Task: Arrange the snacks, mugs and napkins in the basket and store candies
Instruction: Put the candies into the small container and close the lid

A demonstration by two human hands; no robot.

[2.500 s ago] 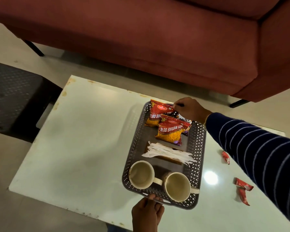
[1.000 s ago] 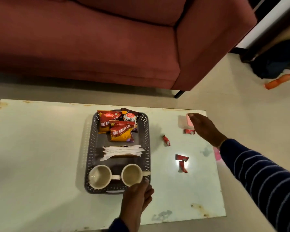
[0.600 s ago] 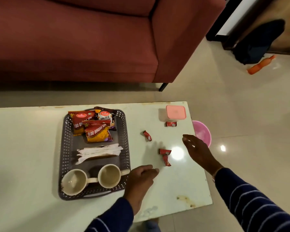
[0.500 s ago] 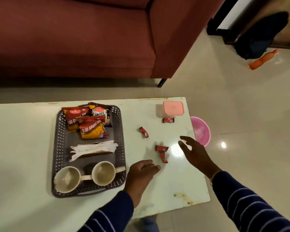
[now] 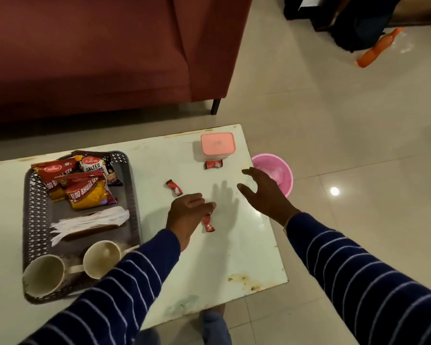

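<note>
On the pale glossy worktop (image 5: 209, 257), right of the filled dark perforated basket (image 5: 132, 195): small red foil-wrapped candies (image 5: 208, 223), light, crinkly, slippery; best pinched mid-wrapper. Left hand (image 5: 187, 215) loosely curled over one, grip uncertain. Right hand (image 5: 264, 192) open, empty, near the worktop's right edge. Clear room toward the pink-lidded plastic box (image 5: 217, 143).

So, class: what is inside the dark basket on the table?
The basket holds snack packets at the far end, white napkins in the middle, and two mugs nearest. A sleeve hides its near right corner.
</note>
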